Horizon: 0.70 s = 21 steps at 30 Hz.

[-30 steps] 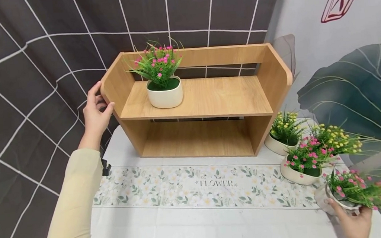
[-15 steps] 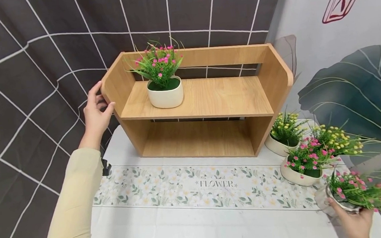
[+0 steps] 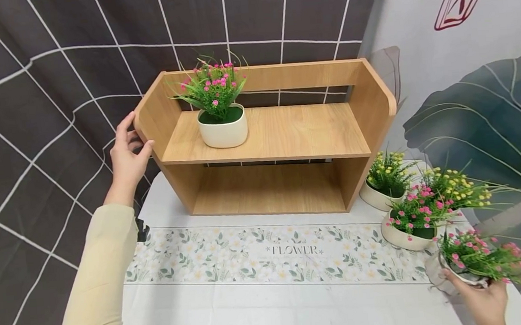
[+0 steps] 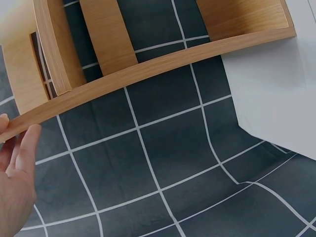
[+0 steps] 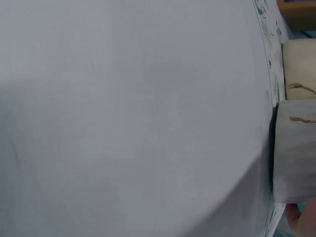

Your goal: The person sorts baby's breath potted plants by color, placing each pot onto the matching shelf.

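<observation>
My left hand (image 3: 127, 160) holds the left side panel of a two-tier wooden shelf (image 3: 304, 131), thumb on the near side and fingers at its outer edge. The left wrist view also has this hand (image 4: 19, 177) at the end of the panel (image 4: 153, 71). At the table's right, my right hand (image 3: 480, 301) grips a pot of pink flowers (image 3: 479, 257) by its near rim. That pot is greyish white with a twine tie (image 5: 302, 120); in the right wrist view only fingers (image 5: 296, 219) show under it. A white oval pot of pink flowers (image 3: 223, 132) stands on the upper shelf, left of centre.
Right of the shelf stand a pink-flowered pot (image 3: 406, 235) and two yellow-flowered plants (image 3: 387, 170), close together. A floral runner marked FLOWER (image 3: 249, 255) crosses the white table (image 3: 272, 314). A dark gridded cloth (image 3: 30, 211) hangs behind and left.
</observation>
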Each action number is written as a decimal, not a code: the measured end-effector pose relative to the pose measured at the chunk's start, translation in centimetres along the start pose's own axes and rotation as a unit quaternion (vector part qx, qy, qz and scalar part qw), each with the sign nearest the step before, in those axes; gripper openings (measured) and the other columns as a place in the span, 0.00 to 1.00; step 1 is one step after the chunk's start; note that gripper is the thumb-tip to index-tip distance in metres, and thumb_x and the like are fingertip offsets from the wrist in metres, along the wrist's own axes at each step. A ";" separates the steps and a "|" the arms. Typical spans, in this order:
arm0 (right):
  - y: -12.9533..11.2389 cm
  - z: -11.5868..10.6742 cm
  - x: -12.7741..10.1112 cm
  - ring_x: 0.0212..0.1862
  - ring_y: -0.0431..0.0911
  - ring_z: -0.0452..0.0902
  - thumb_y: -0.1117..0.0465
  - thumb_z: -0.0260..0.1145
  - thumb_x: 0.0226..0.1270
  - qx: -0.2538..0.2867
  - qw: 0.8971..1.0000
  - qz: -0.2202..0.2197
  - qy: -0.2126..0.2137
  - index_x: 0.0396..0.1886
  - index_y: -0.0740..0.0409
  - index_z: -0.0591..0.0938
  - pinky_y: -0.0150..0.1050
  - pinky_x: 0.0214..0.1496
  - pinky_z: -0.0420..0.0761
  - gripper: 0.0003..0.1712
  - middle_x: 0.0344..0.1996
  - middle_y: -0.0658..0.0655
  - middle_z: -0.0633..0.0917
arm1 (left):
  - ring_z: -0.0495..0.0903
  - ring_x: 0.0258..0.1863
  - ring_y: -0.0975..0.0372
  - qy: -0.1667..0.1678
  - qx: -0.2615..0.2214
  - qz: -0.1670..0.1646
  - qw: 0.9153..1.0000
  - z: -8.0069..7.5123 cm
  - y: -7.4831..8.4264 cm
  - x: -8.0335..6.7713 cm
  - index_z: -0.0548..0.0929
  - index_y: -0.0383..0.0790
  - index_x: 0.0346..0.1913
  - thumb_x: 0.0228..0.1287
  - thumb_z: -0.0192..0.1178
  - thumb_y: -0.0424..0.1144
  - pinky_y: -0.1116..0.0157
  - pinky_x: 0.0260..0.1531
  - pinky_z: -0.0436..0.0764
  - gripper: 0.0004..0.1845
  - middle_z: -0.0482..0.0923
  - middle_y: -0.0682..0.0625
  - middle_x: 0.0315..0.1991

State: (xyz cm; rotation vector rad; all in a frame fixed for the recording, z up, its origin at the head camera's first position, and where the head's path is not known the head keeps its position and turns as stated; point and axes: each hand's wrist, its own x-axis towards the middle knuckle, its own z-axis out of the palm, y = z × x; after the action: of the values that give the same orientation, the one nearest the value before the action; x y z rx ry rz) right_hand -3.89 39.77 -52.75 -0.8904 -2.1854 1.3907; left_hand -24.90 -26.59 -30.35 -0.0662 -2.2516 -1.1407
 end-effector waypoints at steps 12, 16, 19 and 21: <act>-2.1 -0.9 -1.2 0.65 0.25 0.56 0.66 0.72 0.53 -0.050 0.998 -0.031 -0.009 0.73 0.31 0.52 0.20 0.68 0.53 0.55 0.69 0.38 0.63 | 0.78 0.48 0.46 -0.001 -0.001 0.008 1.000 0.1 -0.4 -0.1 0.62 0.47 0.71 0.61 0.58 0.26 0.85 0.35 0.71 0.35 0.76 0.35 0.55; -3.4 -1.1 -1.5 0.65 0.26 0.56 0.65 0.71 0.54 -0.066 0.997 -0.032 -0.023 0.74 0.31 0.51 0.16 0.64 0.55 0.55 0.69 0.40 0.63 | 0.78 0.48 0.46 -0.001 -0.001 0.008 1.000 0.1 -0.3 0.0 0.62 0.47 0.71 0.61 0.58 0.26 0.83 0.36 0.72 0.35 0.76 0.35 0.55; -4.3 -1.2 -1.7 0.64 0.26 0.58 0.66 0.71 0.54 -0.071 0.996 -0.049 -0.032 0.73 0.33 0.53 0.11 0.58 0.57 0.54 0.66 0.38 0.65 | 0.78 0.48 0.47 0.002 -0.002 0.009 1.000 0.1 -0.3 0.0 0.62 0.48 0.71 0.61 0.58 0.26 0.82 0.36 0.73 0.35 0.76 0.35 0.55; -4.8 -1.1 -1.8 0.63 0.26 0.59 0.66 0.72 0.53 -0.074 0.995 -0.064 -0.034 0.73 0.34 0.53 0.09 0.53 0.58 0.54 0.64 0.38 0.65 | 0.78 0.47 0.47 0.004 -0.004 0.009 1.000 0.1 -0.3 -0.1 0.62 0.48 0.71 0.61 0.58 0.26 0.83 0.36 0.72 0.35 0.76 0.36 0.55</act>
State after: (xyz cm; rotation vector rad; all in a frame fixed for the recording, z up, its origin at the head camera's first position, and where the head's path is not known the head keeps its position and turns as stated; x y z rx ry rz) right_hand -3.30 37.78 -47.92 -0.7483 -2.3779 1.2296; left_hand -24.97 -26.67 -30.63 -0.0849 -2.2365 -1.1378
